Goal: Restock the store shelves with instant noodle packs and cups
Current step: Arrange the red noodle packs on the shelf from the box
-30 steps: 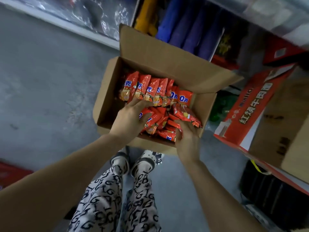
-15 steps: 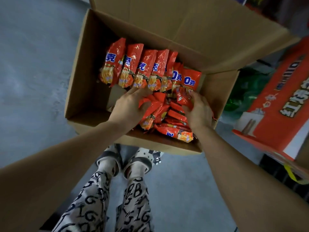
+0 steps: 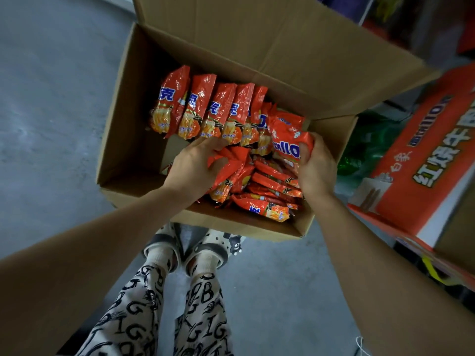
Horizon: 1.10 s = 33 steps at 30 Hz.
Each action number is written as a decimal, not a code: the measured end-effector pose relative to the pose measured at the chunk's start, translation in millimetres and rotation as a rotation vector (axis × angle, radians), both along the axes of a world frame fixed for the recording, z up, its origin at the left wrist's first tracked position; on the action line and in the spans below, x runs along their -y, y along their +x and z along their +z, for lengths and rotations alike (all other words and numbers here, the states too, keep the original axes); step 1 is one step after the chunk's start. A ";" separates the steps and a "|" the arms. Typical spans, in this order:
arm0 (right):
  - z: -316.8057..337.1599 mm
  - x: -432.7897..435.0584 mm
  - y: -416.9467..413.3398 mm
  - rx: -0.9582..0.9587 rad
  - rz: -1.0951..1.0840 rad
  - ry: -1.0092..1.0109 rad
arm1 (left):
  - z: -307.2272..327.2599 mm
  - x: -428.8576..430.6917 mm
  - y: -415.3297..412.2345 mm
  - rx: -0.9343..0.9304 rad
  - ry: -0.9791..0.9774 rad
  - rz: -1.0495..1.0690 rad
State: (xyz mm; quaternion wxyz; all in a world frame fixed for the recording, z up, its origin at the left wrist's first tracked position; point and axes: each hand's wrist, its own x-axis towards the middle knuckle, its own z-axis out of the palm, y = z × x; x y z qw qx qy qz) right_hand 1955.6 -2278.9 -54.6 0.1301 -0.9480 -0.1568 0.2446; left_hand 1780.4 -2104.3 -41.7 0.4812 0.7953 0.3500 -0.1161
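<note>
In the cardboard box (image 3: 123, 140), at 6 o'clock, our left grip (image 3: 194, 167) curls round loose noodle packs (image 3: 267, 176); at 3 o'clock the right grip (image 3: 318, 170) pinches one pack (image 3: 286, 136). At 12 o'clock an upright row (image 3: 205, 109) stands. We judge them light, slippery, brittle: hold the broad faces.

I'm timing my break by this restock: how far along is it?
Done: the cardboard box is open, with a bare patch at its left. In hand: the left hand grips the loose pile, the right hand holds a noodle pack raised. Left: the standing row and pile are boxed; no pack shown shelved.
</note>
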 end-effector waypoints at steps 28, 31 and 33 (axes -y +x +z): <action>36.8 -22.9 -17.1 -0.251 -0.501 0.188 | 28.6 -28.1 -23.5 -0.065 -0.595 0.580; 28.9 -4.8 -8.0 -0.204 -0.332 0.003 | 18.3 -30.2 -27.4 -0.066 -0.578 0.601; 21.9 2.6 -9.2 -0.281 -0.227 -0.066 | 11.5 -29.5 -26.1 -0.064 -0.575 0.596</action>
